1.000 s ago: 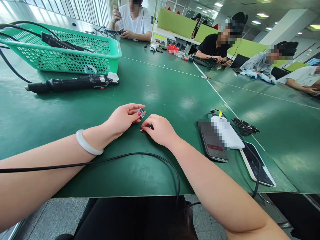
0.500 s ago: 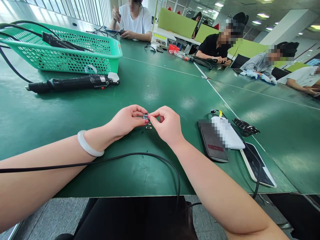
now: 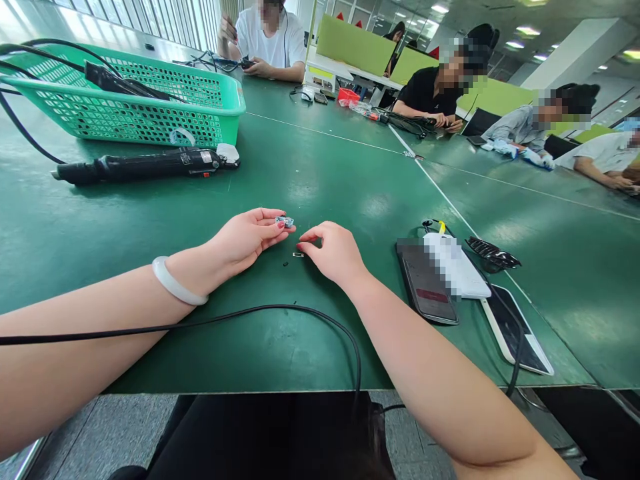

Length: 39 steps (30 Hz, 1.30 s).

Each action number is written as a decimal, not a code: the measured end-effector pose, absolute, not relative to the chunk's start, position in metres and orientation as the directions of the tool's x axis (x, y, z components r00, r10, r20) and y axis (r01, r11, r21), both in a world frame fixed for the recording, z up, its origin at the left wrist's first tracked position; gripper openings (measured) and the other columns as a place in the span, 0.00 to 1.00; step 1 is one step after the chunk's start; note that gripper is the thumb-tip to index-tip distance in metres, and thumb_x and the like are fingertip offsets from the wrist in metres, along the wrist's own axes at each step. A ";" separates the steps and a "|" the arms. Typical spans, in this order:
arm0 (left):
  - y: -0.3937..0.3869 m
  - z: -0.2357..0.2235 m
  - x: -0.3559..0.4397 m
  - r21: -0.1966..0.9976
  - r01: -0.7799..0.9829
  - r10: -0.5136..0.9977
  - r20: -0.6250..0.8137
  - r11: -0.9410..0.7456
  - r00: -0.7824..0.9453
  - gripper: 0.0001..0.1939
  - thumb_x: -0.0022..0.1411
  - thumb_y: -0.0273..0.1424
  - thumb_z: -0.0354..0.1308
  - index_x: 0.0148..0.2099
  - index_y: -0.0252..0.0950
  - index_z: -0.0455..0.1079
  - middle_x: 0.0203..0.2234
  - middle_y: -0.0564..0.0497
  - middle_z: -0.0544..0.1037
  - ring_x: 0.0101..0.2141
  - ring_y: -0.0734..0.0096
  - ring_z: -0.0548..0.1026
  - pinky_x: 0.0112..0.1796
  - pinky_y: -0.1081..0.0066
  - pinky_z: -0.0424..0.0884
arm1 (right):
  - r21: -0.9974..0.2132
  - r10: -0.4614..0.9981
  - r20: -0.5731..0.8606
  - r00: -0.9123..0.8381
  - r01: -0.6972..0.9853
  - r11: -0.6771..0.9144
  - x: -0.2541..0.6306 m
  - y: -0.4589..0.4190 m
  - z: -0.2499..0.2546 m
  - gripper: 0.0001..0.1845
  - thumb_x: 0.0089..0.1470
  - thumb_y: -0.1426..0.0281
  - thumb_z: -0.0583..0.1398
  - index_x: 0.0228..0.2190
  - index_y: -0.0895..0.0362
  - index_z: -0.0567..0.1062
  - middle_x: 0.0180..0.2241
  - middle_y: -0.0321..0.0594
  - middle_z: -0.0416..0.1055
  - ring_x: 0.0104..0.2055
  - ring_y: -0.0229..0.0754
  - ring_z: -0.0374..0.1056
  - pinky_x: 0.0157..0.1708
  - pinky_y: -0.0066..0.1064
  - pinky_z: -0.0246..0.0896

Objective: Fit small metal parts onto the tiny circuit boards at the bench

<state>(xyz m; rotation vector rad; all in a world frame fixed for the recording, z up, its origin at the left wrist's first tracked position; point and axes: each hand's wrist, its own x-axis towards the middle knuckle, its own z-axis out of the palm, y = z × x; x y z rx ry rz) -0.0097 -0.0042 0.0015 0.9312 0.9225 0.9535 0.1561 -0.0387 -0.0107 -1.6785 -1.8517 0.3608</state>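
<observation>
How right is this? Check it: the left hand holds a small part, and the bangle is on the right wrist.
Wrong side: the head view shows the bangle on the left wrist. The left hand does hold a small part.

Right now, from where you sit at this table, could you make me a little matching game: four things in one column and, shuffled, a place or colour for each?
Things:
1. Small part
2. Bangle
3. Basket
4. Long tool

Places and colours:
A. Green, with many holes
B. Black, lying on the table
C. Held in the left hand
D. White, around the left wrist

Right pairs: 1-C, 2-D, 3-A, 4-B
</observation>
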 end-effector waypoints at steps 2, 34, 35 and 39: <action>-0.004 0.001 -0.010 0.932 -0.229 0.931 -0.207 0.282 0.301 0.08 0.57 0.17 0.57 0.40 0.29 0.69 0.35 0.46 0.77 0.38 0.73 0.77 0.48 0.68 0.70 | -0.536 0.978 0.207 -0.038 0.831 0.146 0.154 -0.038 -0.012 0.04 0.49 0.69 0.63 0.26 0.54 0.78 0.31 0.36 0.72 0.32 0.37 0.65 0.32 0.31 0.57; -0.013 0.007 -0.012 0.952 -0.113 0.759 -0.151 0.283 0.633 0.07 0.52 0.27 0.64 0.35 0.32 0.73 0.32 0.50 0.75 0.35 0.72 0.73 0.47 0.62 0.67 | -0.613 0.758 0.608 -0.238 0.465 0.638 0.169 -0.040 0.000 0.08 0.54 0.74 0.59 0.27 0.53 0.76 0.31 0.34 0.65 0.32 0.34 0.63 0.32 0.29 0.59; -0.013 0.008 -0.012 0.950 -0.117 0.762 -0.154 0.289 0.630 0.06 0.53 0.27 0.63 0.35 0.32 0.73 0.31 0.50 0.75 0.34 0.73 0.73 0.47 0.63 0.67 | -0.617 0.764 0.604 -0.227 0.473 0.628 0.169 -0.040 0.001 0.08 0.55 0.74 0.58 0.27 0.53 0.76 0.31 0.34 0.66 0.33 0.34 0.63 0.33 0.29 0.59; -0.010 0.007 -0.011 0.940 -0.146 0.830 -0.191 0.309 0.525 0.05 0.56 0.23 0.58 0.37 0.31 0.71 0.29 0.50 0.75 0.30 0.74 0.73 0.43 0.64 0.69 | -0.639 0.816 0.558 -0.148 0.550 0.537 0.169 -0.041 0.001 0.08 0.55 0.74 0.57 0.28 0.54 0.75 0.30 0.34 0.69 0.30 0.34 0.62 0.30 0.29 0.57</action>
